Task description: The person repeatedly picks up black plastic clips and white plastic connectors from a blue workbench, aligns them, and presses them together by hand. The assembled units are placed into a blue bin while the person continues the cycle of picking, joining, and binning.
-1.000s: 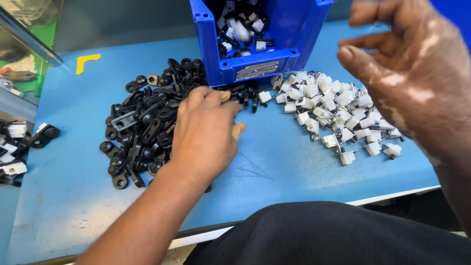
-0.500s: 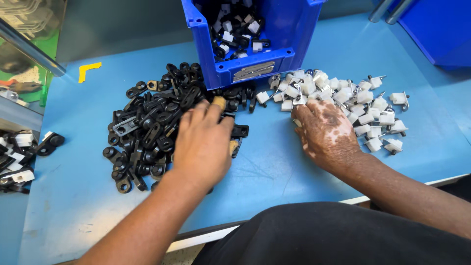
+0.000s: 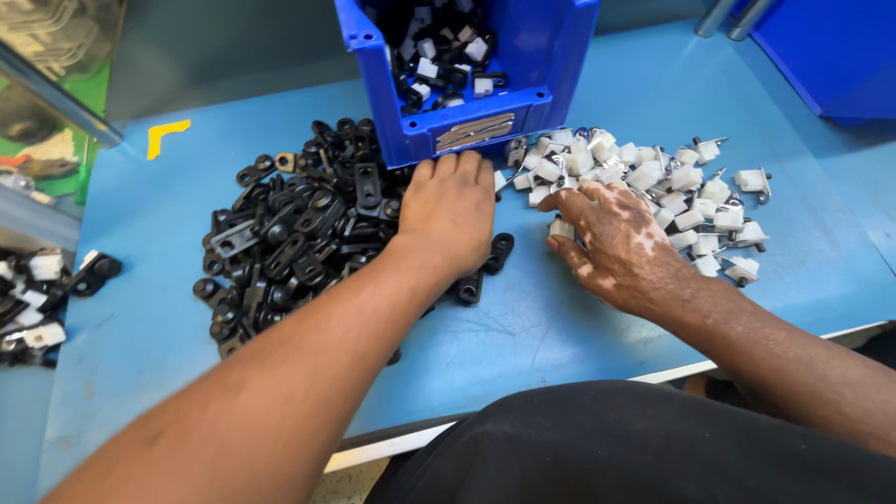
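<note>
Sorting w/ both hands at the near edge of the blue table (image 3: 579,327):
Lap: dark trousers (image 3: 597,448) are filling the nearest part of view.
Left hand (image 3: 450,210): is lying palm-down, fingers together and flat, tips nearly touching the bin front; it's covering the right fringe of the black pile. Can't tell if anything is caught under the palm.
Right hand (image 3: 611,241): is working the near-left edge of the white pile, fingers curled, thumb and forefinger pinching one white clip (image 3: 561,227).
Black clips (image 3: 289,233): big loose heap left of centre, a few strays (image 3: 485,271) lying by the left wrist.
White clips (image 3: 653,182): smaller spread heap w/ metal nails, right of centre, just apart from the black ones.
Blue bin (image 3: 467,131): is standing beyond both hands, holding mixed black & white pieces.
Far left: more mixed clips (image 3: 37,289) at the table edge; yellow corner mark (image 3: 166,136) beyond.
Doing it well (judgement): pick one piece at a time w/ fingertips, keep the two colours from mixing where the heaps are nearly meeting below the bin; sweep strays back w/ the flat left hand, slowly, so nothing is sliding off the near edge.
Vs 0.5 s ago: right hand is now sitting lower and closer to the pile's near-left corner, pinching a piece rather than resting spread on the heap; left hand has slid toward the bin. Piles much the same.
</note>
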